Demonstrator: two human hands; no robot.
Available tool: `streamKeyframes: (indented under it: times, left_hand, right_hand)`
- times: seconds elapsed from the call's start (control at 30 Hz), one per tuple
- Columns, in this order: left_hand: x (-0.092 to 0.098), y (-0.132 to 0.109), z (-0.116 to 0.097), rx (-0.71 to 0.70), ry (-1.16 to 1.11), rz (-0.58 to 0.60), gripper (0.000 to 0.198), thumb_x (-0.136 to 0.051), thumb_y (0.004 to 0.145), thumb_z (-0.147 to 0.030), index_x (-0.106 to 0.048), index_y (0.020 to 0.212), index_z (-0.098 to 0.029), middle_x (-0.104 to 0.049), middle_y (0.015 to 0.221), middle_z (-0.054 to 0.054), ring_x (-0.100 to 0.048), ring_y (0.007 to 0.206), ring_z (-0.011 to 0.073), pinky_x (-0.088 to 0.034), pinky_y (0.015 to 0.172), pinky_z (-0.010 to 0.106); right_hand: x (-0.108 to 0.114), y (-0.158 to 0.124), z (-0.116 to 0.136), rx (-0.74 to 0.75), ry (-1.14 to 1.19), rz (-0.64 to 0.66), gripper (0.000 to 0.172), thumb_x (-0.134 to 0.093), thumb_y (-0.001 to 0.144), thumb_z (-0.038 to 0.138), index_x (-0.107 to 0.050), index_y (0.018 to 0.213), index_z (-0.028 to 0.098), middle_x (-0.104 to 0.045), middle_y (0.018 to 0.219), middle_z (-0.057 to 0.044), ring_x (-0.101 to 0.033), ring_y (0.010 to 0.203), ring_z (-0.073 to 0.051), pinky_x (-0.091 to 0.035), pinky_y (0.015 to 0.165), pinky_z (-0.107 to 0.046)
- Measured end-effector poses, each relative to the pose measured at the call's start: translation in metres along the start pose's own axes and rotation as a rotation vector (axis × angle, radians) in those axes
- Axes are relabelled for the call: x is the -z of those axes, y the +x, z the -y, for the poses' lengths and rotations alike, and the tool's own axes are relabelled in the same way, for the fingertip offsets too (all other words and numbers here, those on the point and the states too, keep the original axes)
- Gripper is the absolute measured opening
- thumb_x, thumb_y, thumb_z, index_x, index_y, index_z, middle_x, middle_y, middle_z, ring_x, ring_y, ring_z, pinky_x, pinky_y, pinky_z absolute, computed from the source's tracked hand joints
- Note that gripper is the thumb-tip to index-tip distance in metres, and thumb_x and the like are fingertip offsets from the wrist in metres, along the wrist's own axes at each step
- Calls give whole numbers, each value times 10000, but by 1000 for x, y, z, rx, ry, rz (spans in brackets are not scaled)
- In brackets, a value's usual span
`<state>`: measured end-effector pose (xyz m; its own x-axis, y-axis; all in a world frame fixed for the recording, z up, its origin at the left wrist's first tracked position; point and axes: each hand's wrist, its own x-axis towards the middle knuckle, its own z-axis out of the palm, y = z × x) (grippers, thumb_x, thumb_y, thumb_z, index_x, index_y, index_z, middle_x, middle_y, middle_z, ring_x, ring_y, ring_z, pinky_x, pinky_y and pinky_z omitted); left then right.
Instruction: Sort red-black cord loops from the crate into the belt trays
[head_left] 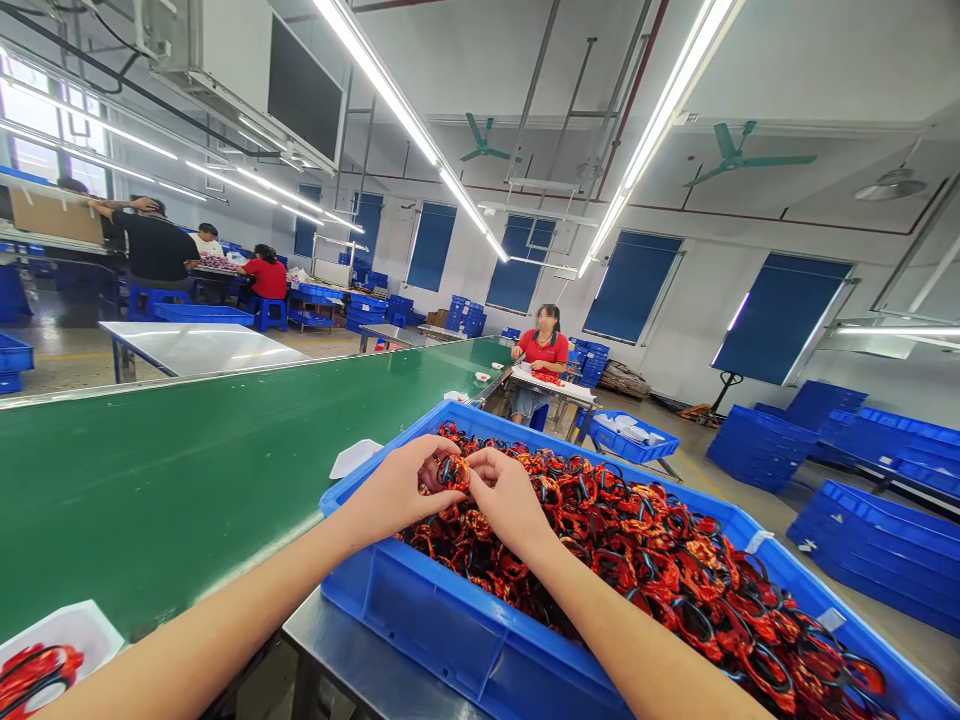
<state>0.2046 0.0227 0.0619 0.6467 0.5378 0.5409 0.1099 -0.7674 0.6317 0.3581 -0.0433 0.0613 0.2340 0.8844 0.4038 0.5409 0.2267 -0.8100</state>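
Note:
A big blue plastic crate [450,625] in front of me is heaped with red-orange and black patterned loops [675,570]. My left hand [401,485] and my right hand [506,495] meet over the crate's near left corner. Both have their fingers pinched on one loop [452,470], held just above the heap. The rest of that loop is hidden by my fingers.
A long green conveyor belt [187,460] runs along my left. A white tray [56,650] with a few loops sits at its near end. A person in red sits at a table [559,392] beyond. Stacked blue crates [862,500] stand on the right.

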Motion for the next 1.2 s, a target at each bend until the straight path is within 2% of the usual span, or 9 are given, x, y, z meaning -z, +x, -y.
streamKeyframes:
  times: [0.37,0.6,1.2]
  left_hand:
    - [0,0,2,-8,14,2,410,-648,730,-331,-524,1100,-205,-618,881,16,-562,696,151,-480,670,297]
    - [0,-1,3,-12,22,4,395,-644,738,-340,-526,1090,-204,-589,805,-6,-535,664,145,-466,645,287]
    - [1,-1,1,3,45,18,400,-651,733,-346,-533,1089,-206,-578,802,-13,-532,679,145,-446,639,277]
  right_hand:
    - [-1,0,0,13,-21,0,113,-556,766,274,-593,793,171,-666,655,-15,-609,589,-158,-458,583,-271]
    - [-1,-1,-1,0,-25,11,116,-549,777,276,-589,797,169,-652,637,-11,-600,578,-158,-443,570,-266]
    - [-1,0,-5,25,-71,35,122,-532,783,269,-582,820,165,-630,624,0,-585,571,-151,-428,571,-259]
